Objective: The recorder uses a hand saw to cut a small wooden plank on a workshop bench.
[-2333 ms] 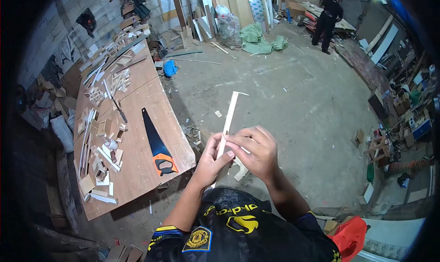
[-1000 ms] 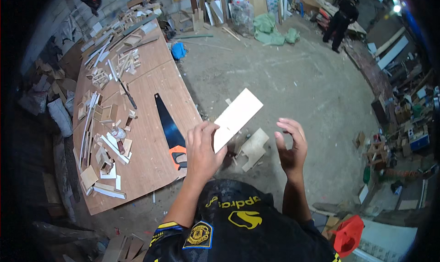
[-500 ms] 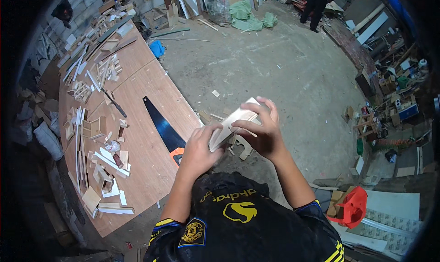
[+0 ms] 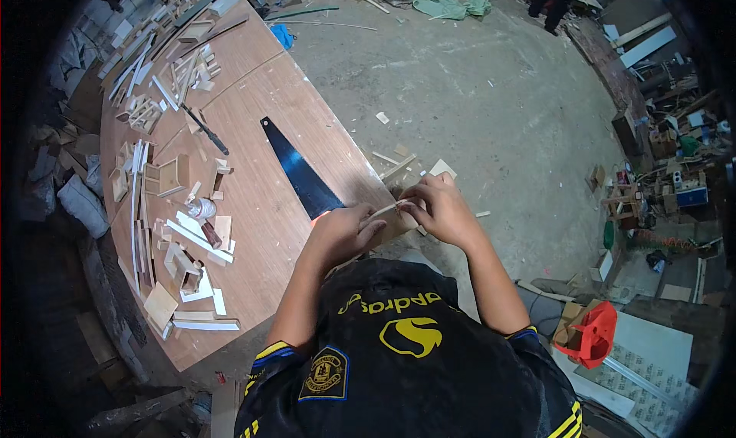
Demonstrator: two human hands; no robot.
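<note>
Between my hands is a small wooden piece, seen nearly edge-on at the table's right edge. My left hand closes on its left end, thumb and fingers pressed together. The fingers of my right hand pinch its other end; part of the piece is hidden under them. Just beyond my left hand lies a handsaw on the wooden table, dark blade pointing away. Its orange handle is mostly covered by that hand.
Small wooden frames, white strips, a clear jar and a dark long tool crowd the table's left side. Wood scraps lie on the floor past its right edge. A red bag sits at right; a person stands far off.
My hands have lowered the wooden piece toward the table edge and turned it, so its broad face no longer shows. The view has shifted, with the handsaw now nearer my hands.
</note>
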